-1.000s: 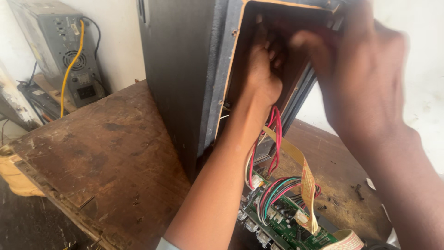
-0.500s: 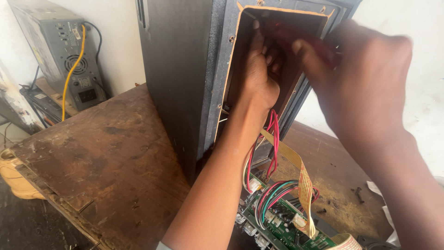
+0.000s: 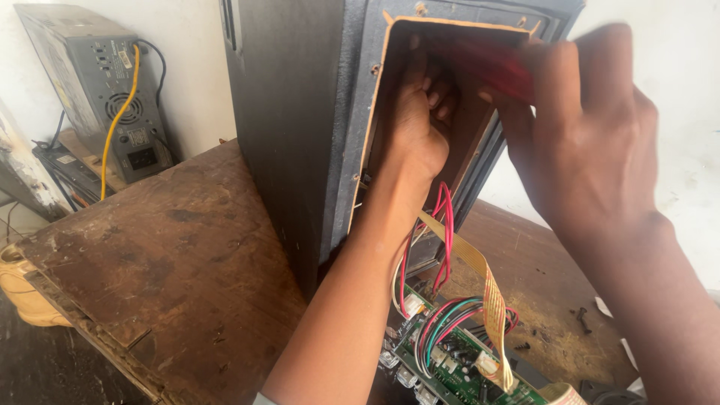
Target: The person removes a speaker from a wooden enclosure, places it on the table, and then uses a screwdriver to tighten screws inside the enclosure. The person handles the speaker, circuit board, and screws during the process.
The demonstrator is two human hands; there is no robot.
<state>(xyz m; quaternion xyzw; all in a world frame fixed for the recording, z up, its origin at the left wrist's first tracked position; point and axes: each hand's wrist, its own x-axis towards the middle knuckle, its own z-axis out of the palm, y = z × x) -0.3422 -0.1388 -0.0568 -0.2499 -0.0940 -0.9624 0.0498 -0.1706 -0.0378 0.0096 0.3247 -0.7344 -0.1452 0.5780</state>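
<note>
A tall dark speaker cabinet (image 3: 300, 135) stands on a worn wooden table (image 3: 172, 262), its rear cutout open. My left hand (image 3: 420, 120) is reached into the cutout with fingers curled; whatever it grips is hidden inside. My right hand (image 3: 592, 142) is at the upper right of the opening, closed around a blurred red tool handle (image 3: 487, 67) that points into the cabinet. Below the opening lies a green circuit board (image 3: 457, 367), joined to the cabinet by red wires (image 3: 446, 232) and a yellowish ribbon cable (image 3: 491, 300).
A grey metal power unit (image 3: 97, 82) with a yellow cable (image 3: 120, 120) stands at the back left by the white wall. Small dark screws (image 3: 581, 319) lie on the table at right. The table's front left edge is chipped and broken.
My right hand has shifted right and a little lower, uncovering the red handle and the top of the opening. The left hand stays inside the cabinet.
</note>
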